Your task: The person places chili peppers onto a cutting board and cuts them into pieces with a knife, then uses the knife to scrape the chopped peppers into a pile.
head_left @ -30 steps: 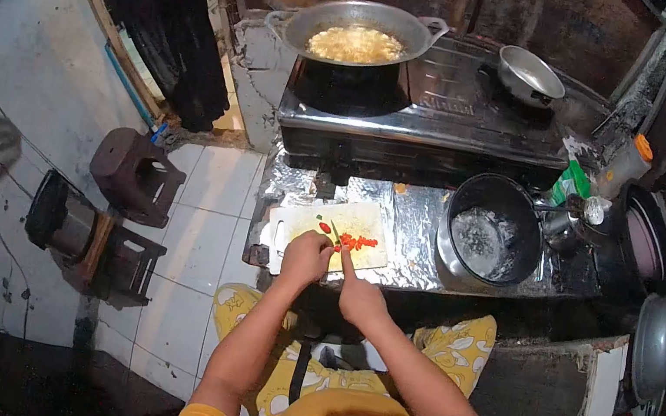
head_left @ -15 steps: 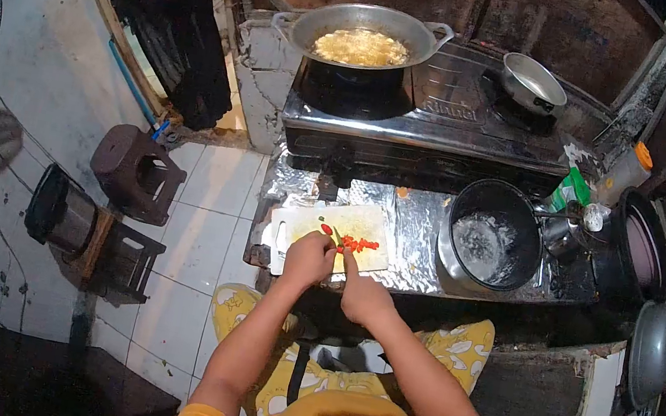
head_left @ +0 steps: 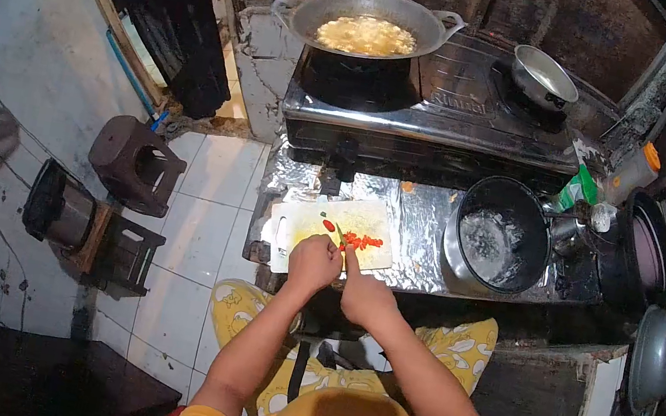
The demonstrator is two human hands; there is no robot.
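A white cutting board (head_left: 285, 240) with yellowish stains lies on the foil-covered ledge before me. Chopped red chili pieces (head_left: 367, 241) are heaped on its right half. My left hand (head_left: 315, 263) is closed over the board's near edge, its fingertips pinching a red chili that they mostly hide. Close beside it, my right hand (head_left: 369, 299) grips a small knife (head_left: 339, 231), index finger stretched forward along it. Only the narrow blade shows, next to the cut pieces; the handle is hidden. One red piece (head_left: 329, 226) lies apart, left of the blade.
Behind the board stands a stove (head_left: 434, 128) with a wok (head_left: 302, 22) of bubbling oil and food, and a small pan (head_left: 545, 81). A deep black-rimmed pot (head_left: 453, 255) sits to the right, near a green packet (head_left: 580, 188). Plastic stools (head_left: 134, 161) stand left on the tiles.
The view has shifted slightly. Both hands stay at the same spot on the board, with the left fingers and the blade only slightly changed in position.
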